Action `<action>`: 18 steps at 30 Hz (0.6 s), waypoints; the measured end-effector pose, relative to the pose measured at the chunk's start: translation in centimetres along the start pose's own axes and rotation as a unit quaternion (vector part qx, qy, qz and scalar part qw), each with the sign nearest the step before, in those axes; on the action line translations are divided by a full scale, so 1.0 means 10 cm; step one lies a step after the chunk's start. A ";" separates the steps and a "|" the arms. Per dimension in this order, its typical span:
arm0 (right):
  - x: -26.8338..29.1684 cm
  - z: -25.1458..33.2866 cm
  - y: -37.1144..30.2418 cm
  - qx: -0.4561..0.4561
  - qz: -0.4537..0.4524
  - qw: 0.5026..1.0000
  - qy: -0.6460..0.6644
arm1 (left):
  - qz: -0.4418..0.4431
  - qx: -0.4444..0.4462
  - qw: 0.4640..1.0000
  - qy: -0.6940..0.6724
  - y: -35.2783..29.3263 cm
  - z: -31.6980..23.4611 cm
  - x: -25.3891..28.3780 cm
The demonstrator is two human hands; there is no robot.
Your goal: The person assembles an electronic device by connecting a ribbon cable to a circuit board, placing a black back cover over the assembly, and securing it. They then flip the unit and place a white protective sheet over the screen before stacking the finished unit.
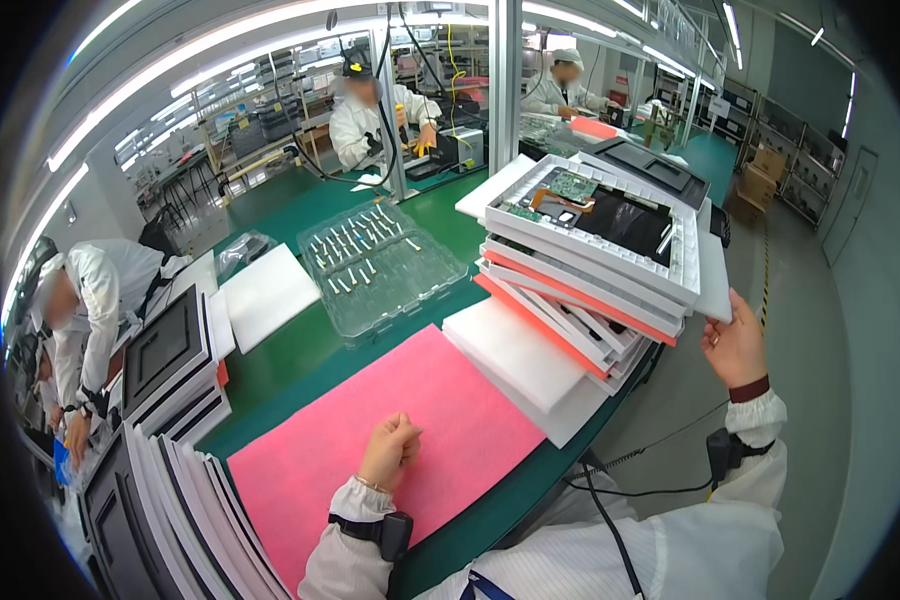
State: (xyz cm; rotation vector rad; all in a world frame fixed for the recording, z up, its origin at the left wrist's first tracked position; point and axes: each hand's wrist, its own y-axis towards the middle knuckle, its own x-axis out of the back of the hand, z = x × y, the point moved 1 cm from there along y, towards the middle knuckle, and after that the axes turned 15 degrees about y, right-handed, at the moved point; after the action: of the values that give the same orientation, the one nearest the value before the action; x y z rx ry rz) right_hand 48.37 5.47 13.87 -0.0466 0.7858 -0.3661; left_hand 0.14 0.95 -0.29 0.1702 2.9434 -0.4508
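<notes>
My left hand [391, 452] is closed in a loose fist over a pink foam sheet [330, 440] spread on the bench, and nothing shows in its fingers. To the right, my right hand [735, 342] pinches the edge of a white foam sheet [712, 280] that juts out of a tall stack. On top of this stack lies a white plastic frame [515, 212] with a green circuit board [570, 186] and an orange flat cable inside. Lower down, more white frames alternate with pink and white sheets. The fingertips behind the sheet are partly hidden.
A clear plastic tray [400, 290] holds several small white-ended cables. White foam sheets [515, 350] lie under the stack's near side. Black-framed panels [165, 340] and upright panels [185, 500] stand on the left. Co-workers [370, 120] sit across the bench; another person [100, 300] bends at left.
</notes>
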 end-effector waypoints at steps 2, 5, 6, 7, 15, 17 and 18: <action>-0.07 -0.02 0.01 0.001 -0.017 1.000 -0.005 | 0.001 -0.015 1.000 -0.007 -0.03 0.00 -0.04; -0.05 -0.09 0.06 0.003 -0.002 1.000 0.004 | 0.010 -0.007 1.000 0.000 -0.01 0.05 0.00; -0.08 -0.09 0.08 0.009 -0.006 1.000 0.013 | 0.008 -0.006 1.000 0.005 -0.01 0.04 -0.01; -0.11 -0.09 0.08 0.016 -0.010 1.000 0.021 | 0.005 -0.005 1.000 0.010 -0.03 0.02 -0.03; -0.22 -0.02 0.04 0.033 0.054 0.997 0.043 | 0.004 0.000 0.999 0.043 -0.01 0.10 -0.07; -0.30 0.04 -0.02 0.026 0.071 0.996 0.041 | 0.016 0.013 0.999 0.050 0.00 0.12 -0.09; -0.34 0.06 -0.05 0.024 0.077 0.996 0.039 | 0.025 0.024 0.998 0.051 0.00 0.10 -0.12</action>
State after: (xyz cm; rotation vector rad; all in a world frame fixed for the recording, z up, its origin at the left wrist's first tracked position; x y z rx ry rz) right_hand 46.42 6.07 16.72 0.0741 0.8515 -0.2419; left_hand 1.50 0.53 -1.05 0.2796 3.0215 -0.5222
